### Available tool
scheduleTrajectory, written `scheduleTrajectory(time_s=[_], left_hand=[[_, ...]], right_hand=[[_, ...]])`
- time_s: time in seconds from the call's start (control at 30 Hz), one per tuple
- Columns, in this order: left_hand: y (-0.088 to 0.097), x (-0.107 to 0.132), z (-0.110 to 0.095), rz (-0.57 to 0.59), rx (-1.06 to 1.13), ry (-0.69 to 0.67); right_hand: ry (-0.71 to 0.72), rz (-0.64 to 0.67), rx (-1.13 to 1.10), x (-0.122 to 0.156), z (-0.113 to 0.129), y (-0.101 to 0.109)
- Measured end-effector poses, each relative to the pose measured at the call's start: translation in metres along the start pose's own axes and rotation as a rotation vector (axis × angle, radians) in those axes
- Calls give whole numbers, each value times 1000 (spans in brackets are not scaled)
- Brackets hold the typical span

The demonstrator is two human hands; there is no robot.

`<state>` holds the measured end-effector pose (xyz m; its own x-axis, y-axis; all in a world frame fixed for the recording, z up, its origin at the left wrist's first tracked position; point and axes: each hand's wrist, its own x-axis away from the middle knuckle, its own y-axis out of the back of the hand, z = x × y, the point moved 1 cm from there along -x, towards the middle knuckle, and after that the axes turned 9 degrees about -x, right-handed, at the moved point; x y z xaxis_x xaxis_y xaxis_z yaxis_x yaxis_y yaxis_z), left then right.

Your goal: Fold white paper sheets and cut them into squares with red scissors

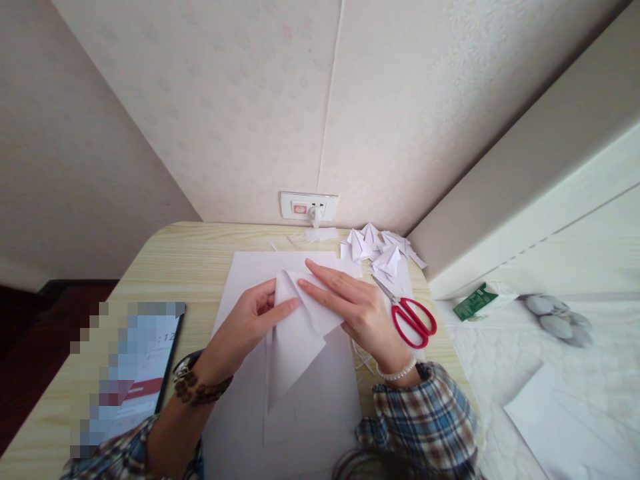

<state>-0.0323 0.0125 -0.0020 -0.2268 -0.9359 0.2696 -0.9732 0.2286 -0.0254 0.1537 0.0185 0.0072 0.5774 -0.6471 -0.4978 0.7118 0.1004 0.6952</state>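
Note:
A partly folded sheet of white paper is held above larger white sheets on the table. My left hand pinches its left edge, thumb on top and fingers curled behind. My right hand has its fingers stretched along the paper's upper right side, over a raised fold; the thumb is mostly hidden beneath. Just right of that hand lie scissors with red handles, their blades pointing toward the back. Several folded white paper pieces are heaped at the back right.
A tablet with a lit, partly blurred screen lies on the left of the wooden table. Paper scraps sit near the wall socket. Right of the table, a green-and-white box, a grey petal-shaped object and paper rest on white bedding.

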Motion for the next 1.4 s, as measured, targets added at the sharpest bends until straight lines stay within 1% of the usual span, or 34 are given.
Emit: scheduleTrajectory(time_s=[0.07, 0.2, 0.33, 0.4, 0.43, 0.47, 0.53, 0.6, 0.63, 0.67, 0.7, 0.77, 0.83, 0.87, 0.9, 1.03, 1.13, 1.27, 1.4], left_hand=[[-1, 0, 0, -31, 22, 30], [-1, -2, 0, -57, 110, 79], [0, -3, 3, -79, 166, 56], [1, -4, 3, -85, 182, 45], [1, -4, 3, -102, 191, 37], [1, -4, 3, -134, 202, 26], [2, -4, 1, -239, 232, -16], [3, -4, -1, -368, 270, -61], [3, -4, -1, -414, 284, -84], [2, -4, -2, -455, 298, -102], [2, -4, -2, -493, 309, -130], [-1, -5, -2, -545, 316, -179], [-4, -5, -1, -567, 312, -215], [-5, -6, -1, -568, 313, -226], [-6, -6, -1, -561, 319, -231], [-8, -6, 0, -497, 330, -197], [-7, -6, 1, -437, 284, -143], [-4, -5, 4, -369, 186, -94], [-1, -5, 3, -255, 100, 9]], right_hand=[[3, 19, -4, -2, 2, -2], [28, 71, 20, -4, 1, -5], [41, 106, 51, -4, -1, -6], [18, 79, 9, -4, -1, -6], [-1, 33, -25, -4, -1, -5], [-30, -42, -66, -4, 0, -5], [-124, -271, -163, -3, -1, -5], [-273, -518, -290, -2, -2, -6], [-354, -583, -372, -2, -2, -7], [-426, -591, -466, -3, -2, -10], [-483, -549, -560, -5, -1, -13], [-550, -371, -713, -9, 3, -20], [-599, -262, -761, -13, 8, -27], [-622, -251, -779, -14, 9, -30], [-636, -268, -790, -15, 10, -32], [-633, -445, -797, -13, 7, -34], [-632, -525, -793, -11, 4, -31], [-622, -536, -763, -10, 3, -26], [-598, -491, -663, -10, 0, -16]])
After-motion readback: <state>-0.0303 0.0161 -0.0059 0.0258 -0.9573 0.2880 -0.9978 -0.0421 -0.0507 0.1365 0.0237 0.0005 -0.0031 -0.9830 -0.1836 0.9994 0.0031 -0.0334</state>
